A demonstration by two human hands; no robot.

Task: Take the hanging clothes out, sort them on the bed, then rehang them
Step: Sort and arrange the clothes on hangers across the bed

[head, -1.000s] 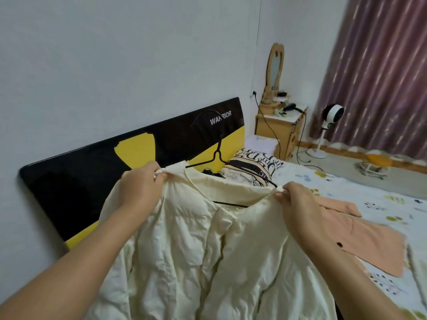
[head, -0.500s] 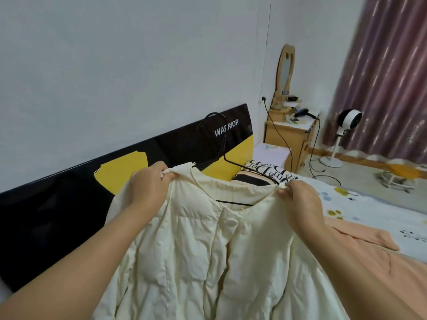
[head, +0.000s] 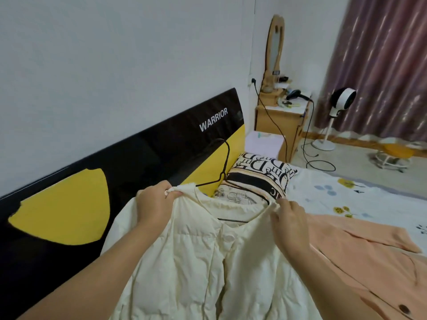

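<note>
A cream quilted jacket point(head: 196, 262) hangs in front of me on a thin black wire hanger point(head: 225, 167), whose hook rises behind the collar. My left hand point(head: 154, 204) pinches the jacket's left shoulder at the collar. My right hand point(head: 288, 218) pinches the right shoulder at the collar. Both hold the jacket up above the bed point(head: 360, 195). A peach coat point(head: 369, 257) with a brown button lies flat on the bed to the right.
A black and yellow headboard point(head: 129, 162) runs along the wall at left. A lettered pillow point(head: 258, 176) lies at the bed's head. Beyond stand a wooden nightstand point(head: 277, 125) with a mirror, trailing cables, a white fan point(head: 339, 102), a small stool and a purple curtain.
The jacket and both hands have come lower in the view and nearer the bed. The hanger's hook has dropped with them, from headboard top to beside the pillow. The grips are unchanged.
</note>
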